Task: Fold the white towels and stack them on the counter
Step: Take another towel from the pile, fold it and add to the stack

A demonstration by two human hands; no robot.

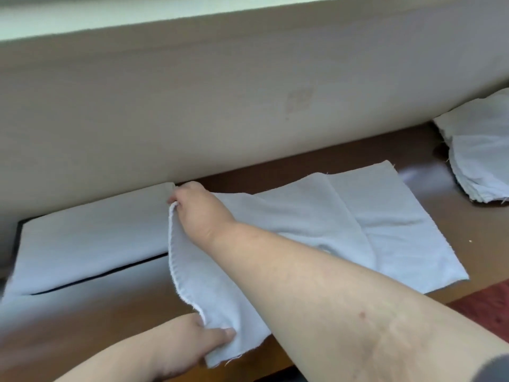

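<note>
- Nearest, the left hand (192, 340) grips the near corner of one white towel (316, 230), its thumb lying on top of the cloth and the other fingers tucked beneath the edge.
- The right forearm crosses over this towel from the lower right, and the right hand (198, 208) pinches the far corner of the same left edge, fingers curled tight on the cloth.
- Between the two hands that edge is lifted off the brown table (91, 321) and sags in a loose curve, its frayed hem showing.
- The rest of this towel lies spread on the table to the right, with a crease running down its middle and its right half flat.
- To the left, just beside the right hand, one folded towel (91, 244) lies flat on the table, with a dark slit showing along its near edge; whether it is one cloth or several laid together cannot be told.
- Farther off at the right edge sits one loose pile of white towels (482, 155), well apart from the spread one; its layers are too blurred to count.
- Behind everything runs a pale wall (220, 106), and a strip of red floor (490, 307) shows at the lower right.
</note>
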